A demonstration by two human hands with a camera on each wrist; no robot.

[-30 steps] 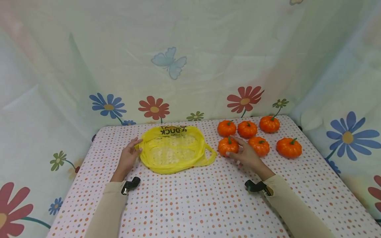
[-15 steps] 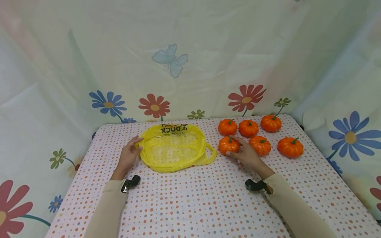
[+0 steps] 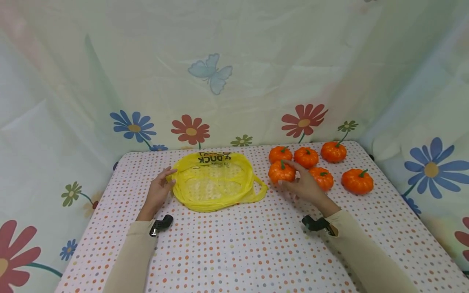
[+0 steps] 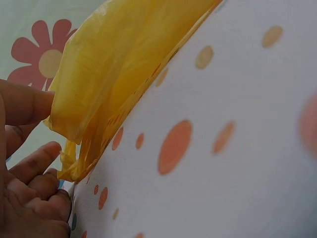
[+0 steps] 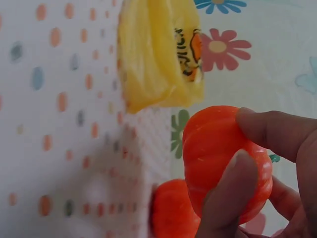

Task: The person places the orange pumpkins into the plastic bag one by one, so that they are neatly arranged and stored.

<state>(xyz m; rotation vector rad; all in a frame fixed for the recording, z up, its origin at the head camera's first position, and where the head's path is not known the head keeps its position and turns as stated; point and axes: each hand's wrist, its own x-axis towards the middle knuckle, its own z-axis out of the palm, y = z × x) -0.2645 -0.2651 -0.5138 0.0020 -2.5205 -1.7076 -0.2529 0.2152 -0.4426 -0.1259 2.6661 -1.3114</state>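
Note:
A yellow plastic bag [image 3: 212, 205] with dark printing lies on the table, its mouth spread wide. At its left rim my left hand [image 3: 158, 190] holds the edge between thumb and fingers; the left wrist view shows the bag's folds [image 4: 94, 84] at those fingertips. My right hand [image 3: 305, 185] grips a small, glossy orange pumpkin [image 3: 281, 173] with a green stem. In the right wrist view the thumb and fingers stand around this pumpkin [image 5: 213, 148], raised off the table, and another pumpkin [image 5: 171, 208] shows behind it.
Behind the held pumpkin sit two more, a left one [image 3: 279, 154] and a middle one [image 3: 306, 158]. Further right are a back pumpkin [image 3: 333, 152], a front pumpkin [image 3: 357, 182] and one partly behind my hand [image 3: 323, 179]. A flowered curtain [image 3: 238, 101] hangs behind the dotted tablecloth [image 3: 220, 252].
My right hand has raised the pumpkin slightly off the table, where it stood between the fingers before. The left hand and the bag have stayed in place.

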